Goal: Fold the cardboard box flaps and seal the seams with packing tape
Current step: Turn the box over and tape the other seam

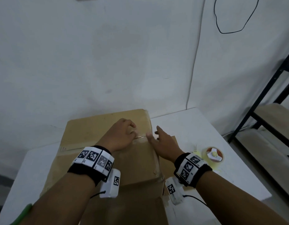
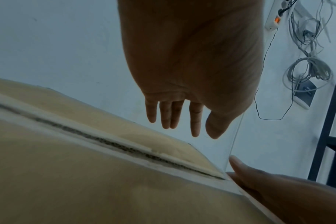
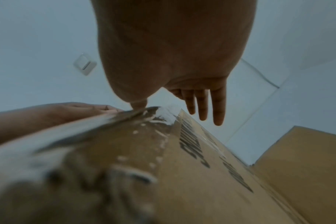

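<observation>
A brown cardboard box stands on the white table with its top flaps folded shut. Clear tape covers the centre seam up to the box's right edge. My left hand is over the box top at the seam's right end, and in the left wrist view its fingers are straight and hold nothing. My right hand reaches along the box's right side. Its thumb presses the tape end at the top edge, while its other fingers point straight out. The tape roll lies on the table to the right.
A loose cardboard sheet lies by the box's right side. A black metal shelf rack stands right of the table. The white wall is close behind, with a black cable and a power strip with coiled cords.
</observation>
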